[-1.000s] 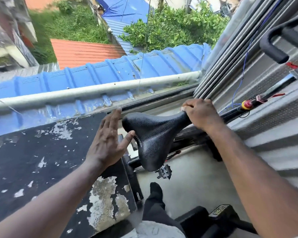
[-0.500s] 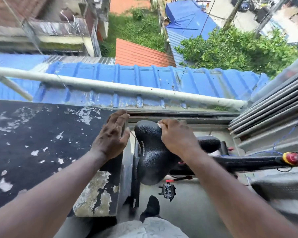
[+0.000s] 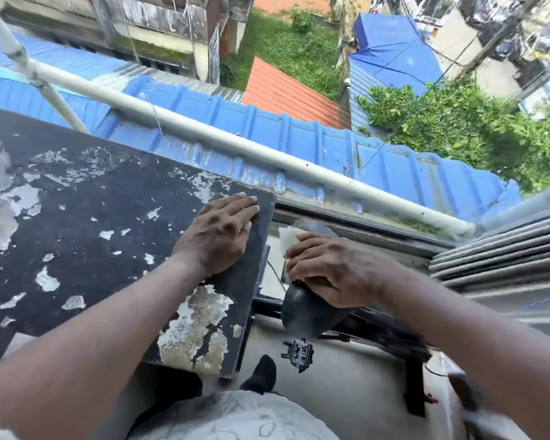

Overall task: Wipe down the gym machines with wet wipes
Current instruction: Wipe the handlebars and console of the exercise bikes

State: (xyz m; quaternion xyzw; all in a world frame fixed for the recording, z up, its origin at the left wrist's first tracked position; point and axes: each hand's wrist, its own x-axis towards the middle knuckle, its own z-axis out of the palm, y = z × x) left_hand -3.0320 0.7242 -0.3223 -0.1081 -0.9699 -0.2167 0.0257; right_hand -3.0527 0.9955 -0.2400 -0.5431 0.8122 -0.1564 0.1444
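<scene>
Holds the wet wipe [image 3: 287, 241] bunched under the curled right hand [image 3: 334, 271] on the bike saddle [image 3: 305, 315], now back from its nose, so likely near done, and plants the left hand [image 3: 218, 235] flat, fingers together, on the peeling board [image 3: 108, 217].

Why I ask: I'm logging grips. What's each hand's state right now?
Left hand: open, resting flat on the board.
Right hand: closed on a wipe, pressed on the seat.
</scene>
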